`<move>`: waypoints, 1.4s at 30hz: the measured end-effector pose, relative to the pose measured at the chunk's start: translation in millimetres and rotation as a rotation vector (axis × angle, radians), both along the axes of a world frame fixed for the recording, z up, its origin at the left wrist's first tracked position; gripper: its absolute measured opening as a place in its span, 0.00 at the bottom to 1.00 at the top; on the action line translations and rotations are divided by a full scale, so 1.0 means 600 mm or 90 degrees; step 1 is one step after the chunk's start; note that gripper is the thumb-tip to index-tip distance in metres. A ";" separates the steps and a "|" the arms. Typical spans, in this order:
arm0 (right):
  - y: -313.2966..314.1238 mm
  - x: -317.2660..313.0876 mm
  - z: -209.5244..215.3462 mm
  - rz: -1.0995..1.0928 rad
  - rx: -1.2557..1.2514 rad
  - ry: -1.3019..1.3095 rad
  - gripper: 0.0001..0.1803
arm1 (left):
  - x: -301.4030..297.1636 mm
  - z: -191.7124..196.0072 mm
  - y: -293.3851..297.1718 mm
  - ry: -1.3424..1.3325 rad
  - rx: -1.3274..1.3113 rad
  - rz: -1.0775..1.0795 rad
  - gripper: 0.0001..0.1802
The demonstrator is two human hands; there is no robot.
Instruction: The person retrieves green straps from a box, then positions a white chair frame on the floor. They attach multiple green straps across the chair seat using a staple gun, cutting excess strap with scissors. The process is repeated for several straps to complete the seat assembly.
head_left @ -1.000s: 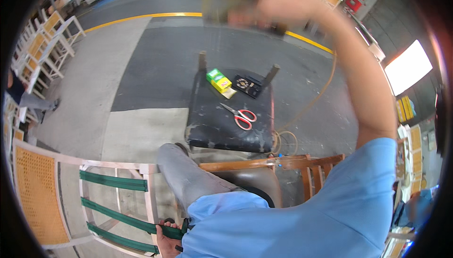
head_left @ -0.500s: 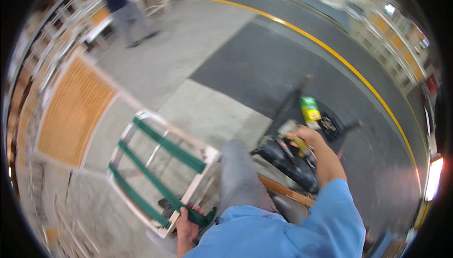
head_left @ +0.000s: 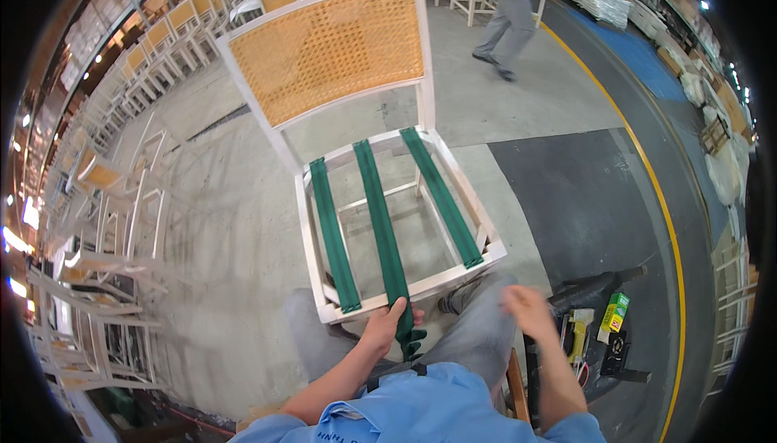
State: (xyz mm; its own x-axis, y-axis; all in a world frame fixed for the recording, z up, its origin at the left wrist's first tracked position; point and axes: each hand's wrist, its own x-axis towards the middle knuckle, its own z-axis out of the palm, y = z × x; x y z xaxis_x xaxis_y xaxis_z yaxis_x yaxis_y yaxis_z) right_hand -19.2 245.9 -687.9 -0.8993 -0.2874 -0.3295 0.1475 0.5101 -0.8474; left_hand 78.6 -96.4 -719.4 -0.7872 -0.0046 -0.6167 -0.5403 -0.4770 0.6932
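Observation:
A white chair frame (head_left: 316, 224) with a woven cane back (head_left: 330, 48) stands in front of my knees. Three green webbing straps (head_left: 380, 216) run across its open seat. My left hand (head_left: 387, 323) grips the loose front end of the middle strap at the front rail. My right hand (head_left: 528, 307) hovers blurred above my right knee, fingers apart and holding nothing. Just right of that hand lies a yellow tool (head_left: 577, 334) on a low black table (head_left: 595, 289).
A green and yellow box (head_left: 615, 312) and a small black box (head_left: 618, 344) also lie on the black table. Rows of white chairs (head_left: 105, 232) crowd the left side and the back. Another person (head_left: 506, 14) walks at the top, near a curved yellow floor line (head_left: 647, 168).
The view has swung from the black table to the chair, now square in front. My right hand has come back from the table; my left hand still holds the green strap.

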 end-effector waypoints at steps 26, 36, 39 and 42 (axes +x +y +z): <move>-0.344 -0.085 -0.160 0.669 0.423 -0.112 0.26 | -0.089 0.088 -0.067 0.212 -0.926 -0.480 0.38; -0.274 -0.074 -0.250 0.501 0.390 0.254 0.26 | -0.122 0.111 -0.035 0.170 -0.889 -0.570 0.40; -0.270 -0.010 -0.175 0.160 0.097 -0.197 0.29 | -0.094 0.098 -0.052 0.131 -0.918 -0.544 0.37; -0.241 0.031 -0.126 -0.077 -0.263 -0.664 0.32 | -0.099 0.098 -0.045 0.144 -0.923 -0.542 0.38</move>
State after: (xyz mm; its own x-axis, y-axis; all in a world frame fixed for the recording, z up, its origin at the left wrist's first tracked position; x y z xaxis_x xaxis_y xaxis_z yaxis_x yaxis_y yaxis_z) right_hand -0.8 101.1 -763.7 -0.2692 -0.4787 -0.8357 0.9116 0.1531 -0.3814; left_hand 19.5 -123.1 -660.7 -0.9291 0.0165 -0.3695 -0.1270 0.9240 0.3606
